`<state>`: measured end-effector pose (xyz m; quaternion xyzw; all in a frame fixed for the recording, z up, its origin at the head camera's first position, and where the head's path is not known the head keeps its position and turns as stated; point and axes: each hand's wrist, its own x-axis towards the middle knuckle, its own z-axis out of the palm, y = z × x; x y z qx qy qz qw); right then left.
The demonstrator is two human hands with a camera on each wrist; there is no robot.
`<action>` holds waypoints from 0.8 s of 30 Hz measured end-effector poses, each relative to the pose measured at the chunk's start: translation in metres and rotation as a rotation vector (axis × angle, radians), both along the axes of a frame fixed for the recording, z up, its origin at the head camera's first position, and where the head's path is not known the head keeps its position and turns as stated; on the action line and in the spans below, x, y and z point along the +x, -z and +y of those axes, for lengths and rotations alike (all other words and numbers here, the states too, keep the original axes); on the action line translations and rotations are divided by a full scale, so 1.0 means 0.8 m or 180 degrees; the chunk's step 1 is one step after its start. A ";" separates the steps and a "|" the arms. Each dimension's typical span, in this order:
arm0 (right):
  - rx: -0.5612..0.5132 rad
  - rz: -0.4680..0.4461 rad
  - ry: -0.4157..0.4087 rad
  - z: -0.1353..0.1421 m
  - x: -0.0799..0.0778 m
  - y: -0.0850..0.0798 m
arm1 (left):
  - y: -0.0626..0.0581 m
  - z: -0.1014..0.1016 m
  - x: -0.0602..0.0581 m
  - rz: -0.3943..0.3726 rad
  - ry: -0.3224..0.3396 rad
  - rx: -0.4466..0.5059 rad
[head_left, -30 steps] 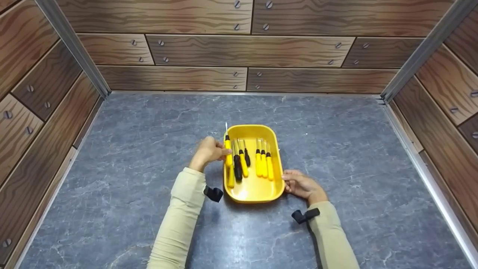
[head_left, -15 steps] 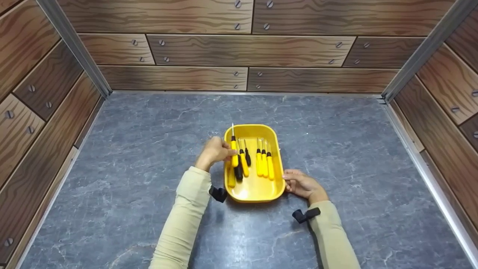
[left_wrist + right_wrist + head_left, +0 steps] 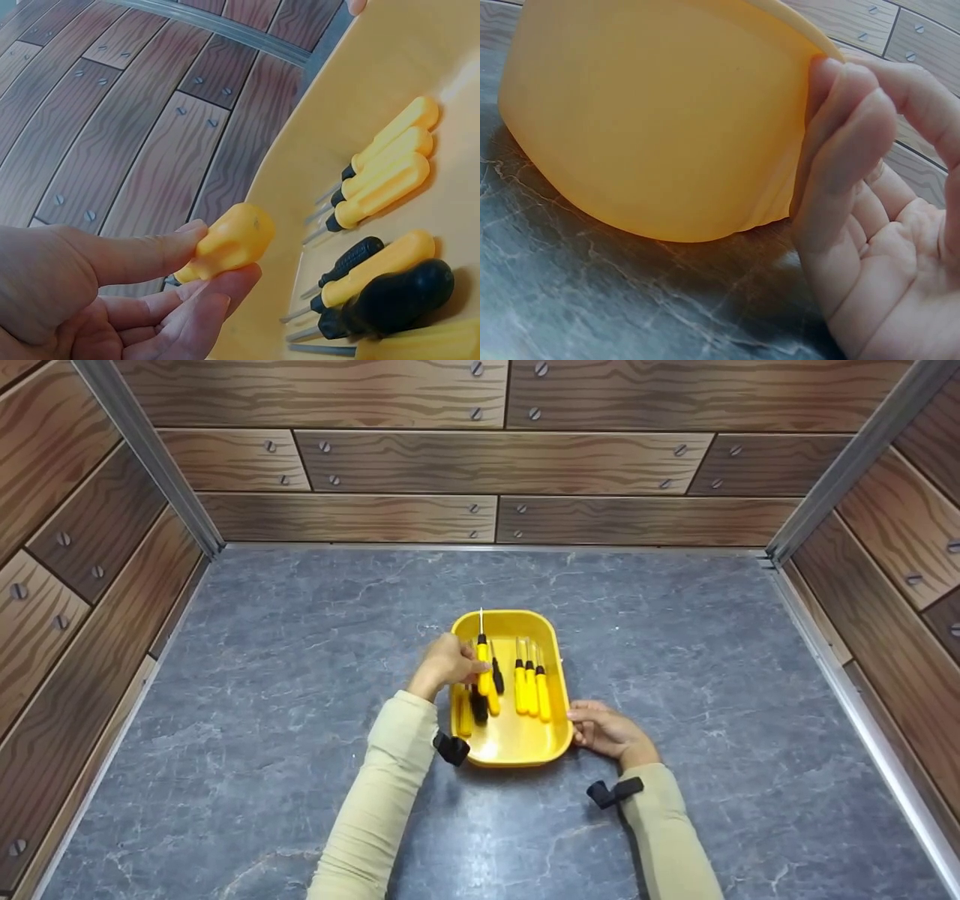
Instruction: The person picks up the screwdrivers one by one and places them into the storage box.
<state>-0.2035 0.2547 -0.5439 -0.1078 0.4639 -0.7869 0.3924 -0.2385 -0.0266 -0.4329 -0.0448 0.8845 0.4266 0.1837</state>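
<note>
My left hand (image 3: 450, 661) pinches a yellow-handled screwdriver (image 3: 236, 238) between thumb and fingers, above the left part of a yellow tray (image 3: 517, 742). Its metal tip points toward the far wall. At the tray's right wall, my right hand (image 3: 877, 172) pinches the rim, thumb on one side and fingers on the outer side. Inside lie a group of yellow screwdrivers (image 3: 382, 187) on the right, plus a large black screwdriver (image 3: 397, 300), a small black screwdriver (image 3: 351, 259) and further yellow ones on the left. The left hand partly covers the left group in the head view.
The tray stands on a grey marbled tabletop (image 3: 300, 607). Wood-patterned walls (image 3: 495, 461) close in the back and both sides, with metal strips (image 3: 862, 735) along their edges. A black wrist camera (image 3: 451, 750) sits close to the tray's left side.
My left hand has carried the screwdriver rightward from the tray's left rim to over the left group of screwdrivers. My right hand and the tray have stayed in place.
</note>
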 end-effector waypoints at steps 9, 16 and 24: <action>0.0091 0.0017 0.0051 -0.001 0.002 -0.004 | 0.003 0.009 -0.004 -0.0016 0.0169 -0.0116; 0.0068 0.0014 0.0037 0.000 0.001 -0.002 | 0.009 0.018 -0.013 -0.0115 0.0177 -0.0213; 0.0082 0.0083 0.0026 -0.001 0.001 -0.001 | 0.013 0.030 -0.022 -0.0258 0.0145 -0.0251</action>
